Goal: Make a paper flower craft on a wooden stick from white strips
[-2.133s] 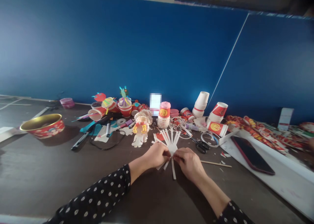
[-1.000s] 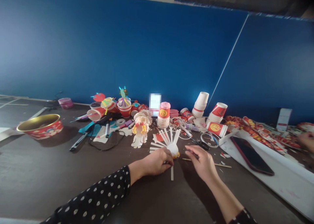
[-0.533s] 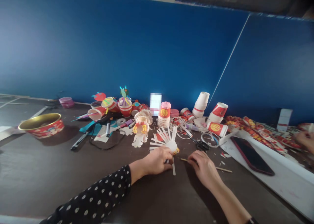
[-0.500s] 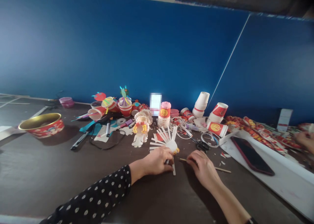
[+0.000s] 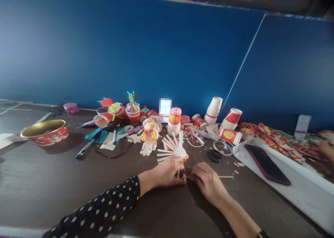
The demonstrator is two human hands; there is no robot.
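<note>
Fingers of right hand [image 5: 207, 181] pinched together on stick [image 5: 226, 177], its tip at those of left hand [image 5: 169, 172]. Left fingers curled, nearly closed, on cut paper [image 5: 180, 152], which fans out beyond them. Scissors [image 5: 215, 155] beyond right fingers; phone [image 5: 267, 165] farther to the right.

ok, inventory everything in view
Table: 1, dark brown, beneath
Wall: 1, blue, behind
Tray: 1, white, right
Phone: 1, dark, on tray
Bowl: 1, red-gold, left
Tub: 1, pink, back left
Paper cups: many, red-white, back
Jumbled heap: 1, red-yellow, back right
Small clutter: uncountable, mixed, back
Scissors: 1, black-handled, right of centre
Strip-cut paper: 1, white, centre
Stick: 1, tan, front centre
Other person's hand: 1, right edge
Left hand: 1, at strip-cut paper
Right hand: 1, on stick
</note>
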